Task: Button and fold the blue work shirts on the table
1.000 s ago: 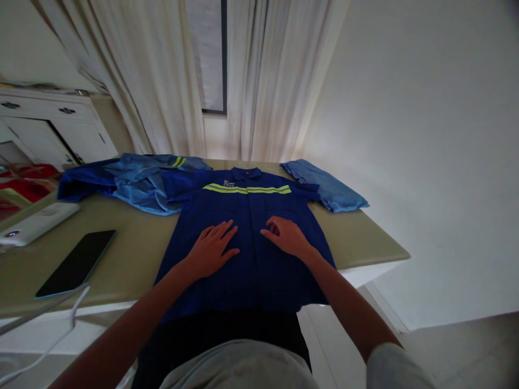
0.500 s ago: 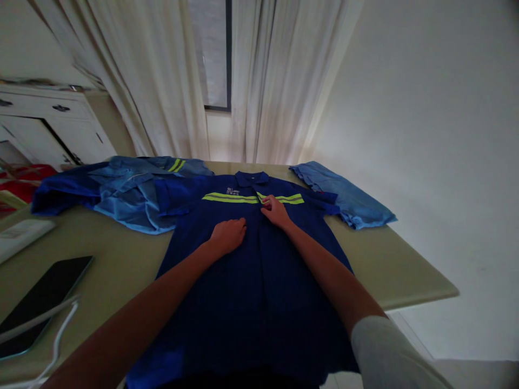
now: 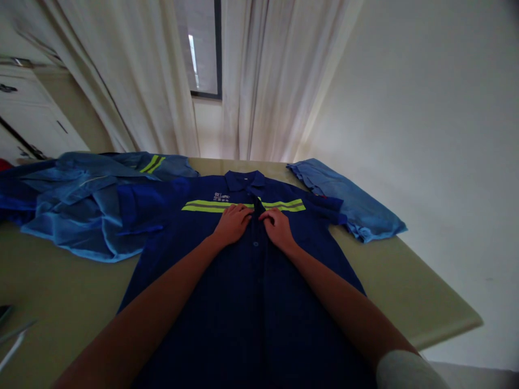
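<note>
A dark blue work shirt (image 3: 247,302) with a yellow reflective chest stripe lies flat, front up, on a beige table (image 3: 405,286). My left hand (image 3: 232,222) and my right hand (image 3: 277,226) rest side by side on its button placket just below the stripe. Both hands have their fingers curled onto the cloth at the placket, pinching it. The collar lies just beyond my fingertips.
A heap of lighter blue garments (image 3: 77,200) covers the table's left side. A folded light blue piece (image 3: 348,200) lies at the right. White curtains (image 3: 259,81) and a window stand behind. The table's right edge drops off near a white wall.
Both hands slid up the shirt front from the belly toward the chest stripe and came together at the placket. The view shifted forward and right, so the phone left the frame.
</note>
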`<state>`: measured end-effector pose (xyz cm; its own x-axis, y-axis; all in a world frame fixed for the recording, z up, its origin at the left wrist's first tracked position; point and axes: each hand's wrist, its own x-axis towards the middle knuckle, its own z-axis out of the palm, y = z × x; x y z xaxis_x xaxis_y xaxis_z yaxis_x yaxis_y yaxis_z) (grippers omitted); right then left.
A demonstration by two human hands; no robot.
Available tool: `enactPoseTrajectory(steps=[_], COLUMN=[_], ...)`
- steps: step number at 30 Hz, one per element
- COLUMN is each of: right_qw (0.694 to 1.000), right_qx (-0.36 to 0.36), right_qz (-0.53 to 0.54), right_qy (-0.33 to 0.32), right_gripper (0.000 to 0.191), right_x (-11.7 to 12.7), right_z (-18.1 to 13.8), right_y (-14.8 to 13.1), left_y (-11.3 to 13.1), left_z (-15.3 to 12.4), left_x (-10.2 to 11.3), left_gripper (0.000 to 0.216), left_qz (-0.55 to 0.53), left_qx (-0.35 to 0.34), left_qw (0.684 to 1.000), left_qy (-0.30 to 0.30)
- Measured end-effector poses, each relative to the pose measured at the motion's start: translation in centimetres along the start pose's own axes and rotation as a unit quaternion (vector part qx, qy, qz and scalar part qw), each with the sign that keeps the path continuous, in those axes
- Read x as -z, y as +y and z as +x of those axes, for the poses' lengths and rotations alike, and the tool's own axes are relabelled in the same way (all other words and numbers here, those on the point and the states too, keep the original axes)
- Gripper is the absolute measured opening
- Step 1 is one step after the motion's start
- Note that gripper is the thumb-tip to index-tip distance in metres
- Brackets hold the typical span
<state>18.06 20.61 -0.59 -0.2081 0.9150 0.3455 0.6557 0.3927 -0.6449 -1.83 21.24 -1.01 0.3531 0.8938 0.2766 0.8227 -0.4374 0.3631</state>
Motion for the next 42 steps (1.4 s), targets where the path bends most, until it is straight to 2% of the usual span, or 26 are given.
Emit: enactPoseTrajectory(steps=[2, 4, 6, 11, 17, 21, 26, 30, 37, 42], right_qw=[1.000, 0.999, 0.997, 0.983, 0.948, 0.936, 0.945, 0.942, 0.939, 0.943], right_qx=[-0.007, -0.004, 0.014, 0.057, 0.034, 0.040, 0.039, 0.040, 0.065, 0.095], right_qz=[-0.013, -0.032, -0.064, -0.170, -0.308, -0.344, -0.319, -0.330, -0.334, -0.319], right_qy=[0.002, -0.009, -0.027, -0.050, -0.066, -0.066, -0.053, -0.044, -0.046, -0.023], right_gripper=[0.033, 0.027, 0.020, 0.022, 0.028, 0.038, 0.031, 0.032, 0.030, 0.025], right_x=[0.0, -0.1, -0.2, -0.4, -0.6, -0.6, -0.4, -0.6, -0.6, -0.6], right_z=[0.0, 0.0, -0.3, -0.8, -0.4, -0.3, -0.5, -0.5, -0.4, -0.5], right_y=[-0.1, -0.2, -0.4, -1.2, -2.5, -2.7, -2.3, -2.3, -2.2, -2.0], left_y=[-0.2, -0.1, 0.2, 0.8, 1.8, 2.6, 2.4, 2.4, 2.8, 2.3], left_z=[0.2, 0.5, 0.8, 1.4, 1.5, 1.1, 0.7, 0.6, 0.6, 0.7], left_x=[0.1, 0.4, 0.7, 0.9, 0.4, 0.3, 0.2, 0.2, -0.1, -0.4], left_gripper=[0.034, 0.031, 0.025, 0.021, 0.021, 0.022, 0.020, 0.019, 0.021, 0.019], left_qz=[-0.023, -0.039, -0.056, -0.106, -0.161, -0.159, -0.183, -0.198, -0.134, -0.104], left_qx=[0.025, 0.054, 0.084, 0.179, 0.214, 0.215, 0.192, 0.181, 0.152, 0.147], left_qw=[0.999, 0.998, 0.995, 0.978, 0.964, 0.963, 0.963, 0.961, 0.977, 0.983], left_qy=[0.000, -0.007, -0.020, -0.025, -0.004, 0.039, 0.055, 0.070, 0.068, 0.037])
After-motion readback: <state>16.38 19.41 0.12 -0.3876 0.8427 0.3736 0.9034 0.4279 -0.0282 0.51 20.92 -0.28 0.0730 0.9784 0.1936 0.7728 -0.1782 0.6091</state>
